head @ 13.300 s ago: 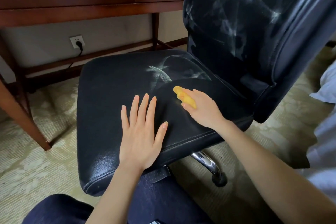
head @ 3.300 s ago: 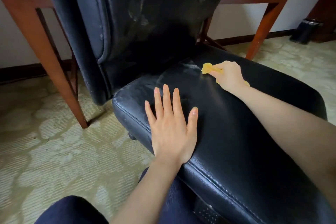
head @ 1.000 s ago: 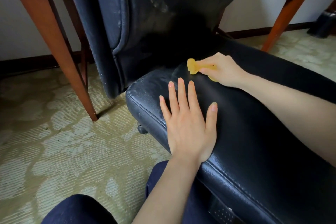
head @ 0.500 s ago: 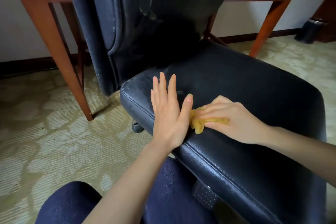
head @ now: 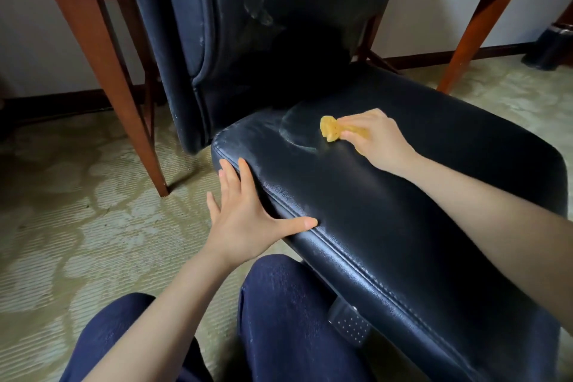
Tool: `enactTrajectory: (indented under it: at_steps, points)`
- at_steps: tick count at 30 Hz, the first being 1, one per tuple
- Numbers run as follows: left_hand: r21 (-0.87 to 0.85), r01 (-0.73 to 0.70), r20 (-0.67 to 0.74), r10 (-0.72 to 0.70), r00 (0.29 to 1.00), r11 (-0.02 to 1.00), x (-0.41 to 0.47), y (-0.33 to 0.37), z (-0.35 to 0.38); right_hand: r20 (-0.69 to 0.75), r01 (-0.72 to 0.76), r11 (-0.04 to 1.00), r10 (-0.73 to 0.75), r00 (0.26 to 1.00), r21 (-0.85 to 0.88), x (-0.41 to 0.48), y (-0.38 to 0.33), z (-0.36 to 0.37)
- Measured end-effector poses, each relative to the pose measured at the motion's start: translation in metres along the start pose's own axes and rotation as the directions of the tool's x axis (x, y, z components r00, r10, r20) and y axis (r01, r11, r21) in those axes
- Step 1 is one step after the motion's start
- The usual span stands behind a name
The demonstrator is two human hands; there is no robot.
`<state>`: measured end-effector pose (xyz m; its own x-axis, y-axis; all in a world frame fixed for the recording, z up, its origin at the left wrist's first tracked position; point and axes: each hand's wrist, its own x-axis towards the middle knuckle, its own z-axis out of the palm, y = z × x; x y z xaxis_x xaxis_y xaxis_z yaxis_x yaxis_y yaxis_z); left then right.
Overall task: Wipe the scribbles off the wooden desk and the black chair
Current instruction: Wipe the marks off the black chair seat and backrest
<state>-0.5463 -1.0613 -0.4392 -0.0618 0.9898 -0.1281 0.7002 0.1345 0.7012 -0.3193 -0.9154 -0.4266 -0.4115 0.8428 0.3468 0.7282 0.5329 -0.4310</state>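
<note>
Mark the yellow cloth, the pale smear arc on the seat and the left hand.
yellow cloth [head: 329, 130], head view: the bunched end that sticks out.
pale smear arc [head: 282, 133], head view: its curved edge on the seat [head: 403, 211].
left hand [head: 245, 220], head view: back of the hand.

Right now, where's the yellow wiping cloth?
In the head view, the crumpled yellow cloth is pinched in the right hand on the black leather chair seat, near its back, beside a pale curved smear just below the backrest.
</note>
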Motion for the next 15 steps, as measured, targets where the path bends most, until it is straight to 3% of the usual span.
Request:
enactTrajectory:
  at_steps: [3, 5, 10, 15]
  points:
    - [0.087, -0.035, 0.049, 0.031, 0.998, 0.996, 0.002, -0.003, -0.004, -0.104, -0.202, 0.979, 0.205, 0.973, 0.04, 0.027, 0.003, 0.017]
    - [0.127, -0.06, 0.093, 0.048, 0.995, 0.99, 0.002, -0.006, -0.008, -0.124, -0.259, 0.965, 0.261, 0.957, 0.032, 0.031, 0.002, 0.026]
    - [0.217, -0.07, 0.176, 0.032, 0.984, 0.974, 0.006, -0.01, -0.014, 0.018, -0.128, 0.991, 0.127, 0.992, 0.045, 0.011, -0.019, 0.02]
    - [0.382, -0.099, 0.118, 0.058, 0.991, 0.919, 0.005, -0.011, -0.007, 0.119, 0.042, 0.991, -0.057, 0.991, 0.124, -0.034, -0.053, 0.013]
